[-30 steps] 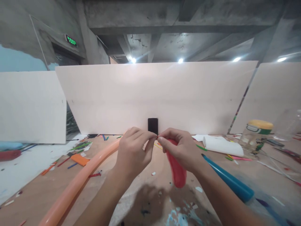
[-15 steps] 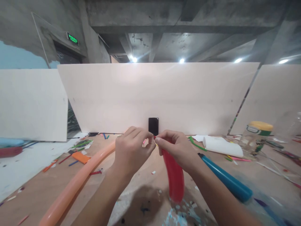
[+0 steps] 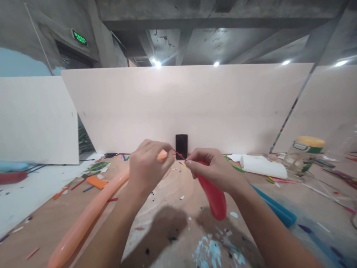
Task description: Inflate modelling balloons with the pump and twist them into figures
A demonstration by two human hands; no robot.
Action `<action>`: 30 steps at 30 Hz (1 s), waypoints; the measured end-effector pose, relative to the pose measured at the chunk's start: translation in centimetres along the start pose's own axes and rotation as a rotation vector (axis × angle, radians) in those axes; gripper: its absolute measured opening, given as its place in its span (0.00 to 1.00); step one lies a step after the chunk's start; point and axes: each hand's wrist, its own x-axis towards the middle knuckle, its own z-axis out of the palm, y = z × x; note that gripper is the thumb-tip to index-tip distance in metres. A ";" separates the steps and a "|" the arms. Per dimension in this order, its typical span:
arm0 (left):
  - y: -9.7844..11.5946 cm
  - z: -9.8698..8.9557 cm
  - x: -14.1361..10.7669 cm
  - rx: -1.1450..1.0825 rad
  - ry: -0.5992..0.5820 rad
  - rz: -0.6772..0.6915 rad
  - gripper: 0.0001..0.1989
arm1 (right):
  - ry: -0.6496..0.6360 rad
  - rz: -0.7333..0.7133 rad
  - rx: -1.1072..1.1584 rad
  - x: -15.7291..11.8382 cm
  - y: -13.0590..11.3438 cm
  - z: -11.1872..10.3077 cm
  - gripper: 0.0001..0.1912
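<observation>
A partly inflated red balloon (image 3: 213,193), long and narrow, hangs below my right hand (image 3: 208,166), whose thumb and fingers pinch it near its neck. From there its thin red neck stretches up and left to my left hand (image 3: 150,165), which grips the end between closed fingers. Behind my left wrist, a long peach balloon (image 3: 92,216) slants across the table, its orange tip showing beyond my left fingers. By my right forearm lies a blue balloon (image 3: 275,206), partly covered by that arm.
A black phone (image 3: 181,146) stands against a pale board (image 3: 181,100) at the back. To the right are a white paper roll (image 3: 263,167) and a yellow-lidded jar (image 3: 305,156). An orange strip (image 3: 96,182) and several scraps lie on the brown table covering (image 3: 164,208).
My hands have moved apart, drawing the red balloon's neck out between them. The balloon's lower end has swung up and right. The view has tilted slightly downward.
</observation>
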 end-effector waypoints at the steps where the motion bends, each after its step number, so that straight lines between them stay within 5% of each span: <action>1: 0.2 0.1 0.0 -0.069 -0.078 0.017 0.04 | 0.034 -0.029 -0.038 0.0 0.0 0.0 0.07; 4: 0.7 -0.1 0.1 -0.271 -0.256 -0.010 0.08 | 0.128 -0.093 -0.119 0.1 0.0 0.0 0.06; 7: 0.7 -0.6 0.1 -0.336 -0.315 -0.042 0.19 | 0.153 -0.118 -0.152 -0.1 -0.3 0.0 0.07; 15: 0.5 -0.2 -0.1 -0.310 -0.259 0.034 0.08 | 0.193 -0.190 -0.267 -1.0 -1.4 0.5 0.06; 25: 2.1 -0.7 0.3 -0.482 -0.228 -0.470 0.11 | 0.101 -0.151 -0.245 -1.4 -1.9 -0.3 0.08; 30: -0.3 -0.9 0.4 -0.482 -0.085 -0.609 0.11 | 0.047 -0.124 -0.269 -1.0 -0.7 -1.9 0.08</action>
